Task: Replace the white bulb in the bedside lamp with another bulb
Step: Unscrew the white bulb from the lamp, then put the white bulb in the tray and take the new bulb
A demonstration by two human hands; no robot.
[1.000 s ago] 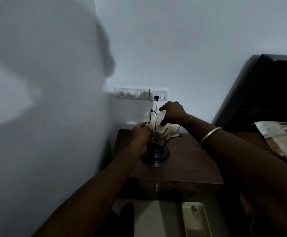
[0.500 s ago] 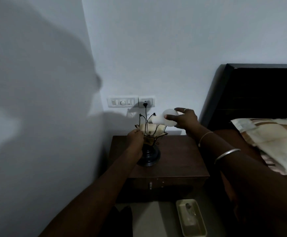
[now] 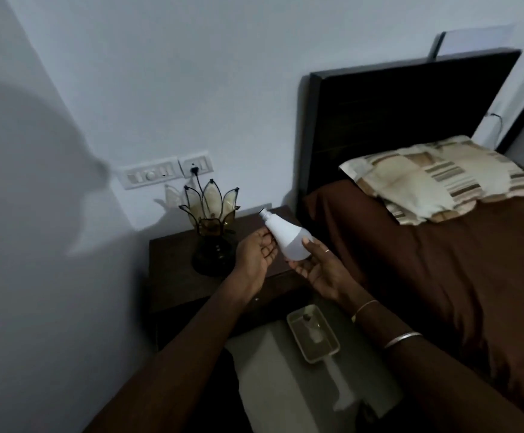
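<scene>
A lotus-shaped bedside lamp (image 3: 210, 226) with glass petals and a dark round base stands on the brown nightstand (image 3: 173, 279). The white bulb (image 3: 287, 237) is out of the lamp, tilted with its metal cap toward the upper left. My right hand (image 3: 315, 265) grips its round end from below. My left hand (image 3: 254, 250) is palm up just left of the bulb, fingers apart, close to its neck; whether it touches I cannot tell. A pale tray (image 3: 313, 337) on the floor holds a small object, possibly another bulb.
The lamp's black cord runs up to a wall socket (image 3: 195, 165) beside a switch plate (image 3: 149, 176). A bed with a brown sheet (image 3: 426, 260), a patterned pillow (image 3: 438, 178) and a dark headboard (image 3: 395, 114) is on the right. The wall corner is at left.
My right hand lifted the white bulb out of the lamp and brought it down toward me. My left hand let go of the lamp and came beside the bulb. My view swung right.
</scene>
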